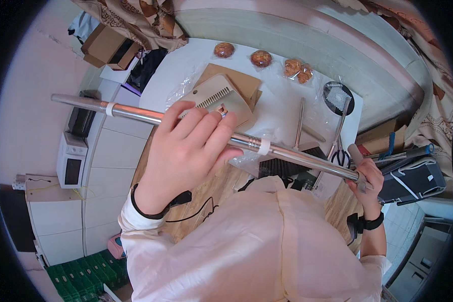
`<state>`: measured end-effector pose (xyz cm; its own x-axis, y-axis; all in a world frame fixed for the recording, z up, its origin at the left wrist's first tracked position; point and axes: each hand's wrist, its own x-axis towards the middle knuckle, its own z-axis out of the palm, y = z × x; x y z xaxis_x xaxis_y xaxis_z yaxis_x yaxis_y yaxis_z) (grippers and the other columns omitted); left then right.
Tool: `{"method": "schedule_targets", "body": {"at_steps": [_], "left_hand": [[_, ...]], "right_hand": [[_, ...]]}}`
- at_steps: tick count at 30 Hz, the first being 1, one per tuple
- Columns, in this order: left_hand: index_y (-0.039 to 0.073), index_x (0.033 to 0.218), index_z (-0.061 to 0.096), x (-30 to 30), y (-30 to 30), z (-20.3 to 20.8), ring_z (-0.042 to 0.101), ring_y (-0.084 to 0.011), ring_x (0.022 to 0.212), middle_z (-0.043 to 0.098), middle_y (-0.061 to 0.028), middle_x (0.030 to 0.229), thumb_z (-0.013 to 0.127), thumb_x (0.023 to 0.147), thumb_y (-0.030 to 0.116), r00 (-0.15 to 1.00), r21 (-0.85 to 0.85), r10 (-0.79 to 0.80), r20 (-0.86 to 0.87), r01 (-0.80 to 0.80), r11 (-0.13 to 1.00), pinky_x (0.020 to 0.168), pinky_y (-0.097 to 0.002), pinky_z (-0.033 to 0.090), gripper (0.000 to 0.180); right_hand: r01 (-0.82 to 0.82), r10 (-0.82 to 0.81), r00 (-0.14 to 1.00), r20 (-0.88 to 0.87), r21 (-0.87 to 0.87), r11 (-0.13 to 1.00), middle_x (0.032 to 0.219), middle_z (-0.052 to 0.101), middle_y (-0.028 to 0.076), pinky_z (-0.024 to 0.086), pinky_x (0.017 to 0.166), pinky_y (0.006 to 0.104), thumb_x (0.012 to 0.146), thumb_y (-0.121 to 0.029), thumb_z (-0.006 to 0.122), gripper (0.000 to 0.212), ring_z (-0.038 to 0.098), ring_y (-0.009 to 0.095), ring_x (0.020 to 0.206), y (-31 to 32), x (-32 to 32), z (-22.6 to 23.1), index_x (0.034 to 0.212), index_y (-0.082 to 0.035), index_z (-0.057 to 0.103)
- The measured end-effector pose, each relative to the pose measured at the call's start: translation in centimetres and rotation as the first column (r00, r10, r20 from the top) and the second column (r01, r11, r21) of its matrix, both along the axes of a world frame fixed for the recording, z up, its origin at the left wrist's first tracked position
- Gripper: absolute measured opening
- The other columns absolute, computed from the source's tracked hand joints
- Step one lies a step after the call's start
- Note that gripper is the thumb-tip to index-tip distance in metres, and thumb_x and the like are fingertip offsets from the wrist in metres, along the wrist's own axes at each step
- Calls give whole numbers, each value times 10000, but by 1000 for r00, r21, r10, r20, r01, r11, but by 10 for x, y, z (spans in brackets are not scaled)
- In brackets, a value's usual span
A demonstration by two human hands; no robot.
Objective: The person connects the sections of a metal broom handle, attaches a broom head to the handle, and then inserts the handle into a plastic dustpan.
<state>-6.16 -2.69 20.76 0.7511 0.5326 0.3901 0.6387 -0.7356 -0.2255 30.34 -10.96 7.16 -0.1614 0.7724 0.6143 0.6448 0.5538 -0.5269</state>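
Observation:
A long shiny metal pole (307, 160) with white rings slants across in front of me, from the upper left down to the right. My left hand (186, 146) is closed round its middle, with a ring on one finger. At the pole's right end, my right hand (370, 180) is closed round the tip, where a grey end fitting (362, 182) shows. A grey rounded piece (355, 152) sticks up by the right fingers; whether it joins the fitting I cannot tell. Beyond the left hand, a beige slotted panel (214, 93) lies on brown cardboard (244, 83).
The white table (178, 63) carries packaged breads (260, 59), a round black-and-white mesh disc (338, 98), loose metal tubes (300, 121) and scissors (341, 158). A black folded item (412, 178) stands at the right. A white microwave (73, 161) and green crates (85, 274) are left.

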Motion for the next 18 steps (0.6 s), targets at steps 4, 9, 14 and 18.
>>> {"method": "schedule_targets", "body": {"at_steps": [4, 9, 14, 18], "left_hand": [[55, 980, 574, 2, 4, -3, 542, -212, 712, 557, -48, 761, 602, 736, 368, 999, -106, -37, -23, 34, 994, 702, -352, 437, 397], [82, 733, 437, 2, 11, -11, 513, -184, 576, 440, -22, 630, 593, 724, 299, 984, -201, -112, -138, 83, 976, 527, -300, 424, 268], [85, 726, 422, 2, 10, -4, 499, -164, 530, 442, -24, 624, 591, 717, 304, 968, -60, -146, -203, 137, 989, 461, -275, 419, 277], [82, 744, 427, 0, 12, -7, 483, -166, 490, 434, -20, 614, 593, 711, 313, 963, -58, -171, -209, 162, 985, 427, -269, 412, 287]], "right_hand": [[-25, 24, 999, 41, 17, 1000, 620, 509, 103, 431, 583, 361, 550, -171, 800, 357, 504, 281, 576, -1, 0, 5, 733, -11, 539], [-28, 28, 996, 79, -1, 1000, 617, 503, 103, 423, 563, 358, 547, -173, 784, 343, 505, 279, 571, -1, 4, 12, 719, -8, 537], [-25, 31, 999, 25, -202, 979, 597, 521, 82, 418, 515, 304, 538, -170, 794, 321, 520, 233, 529, -5, 12, 27, 705, -8, 573], [-55, 54, 998, -12, -422, 905, 585, 524, 81, 401, 480, 289, 542, -171, 798, 317, 513, 219, 501, -7, 18, 31, 722, -17, 588]]}}
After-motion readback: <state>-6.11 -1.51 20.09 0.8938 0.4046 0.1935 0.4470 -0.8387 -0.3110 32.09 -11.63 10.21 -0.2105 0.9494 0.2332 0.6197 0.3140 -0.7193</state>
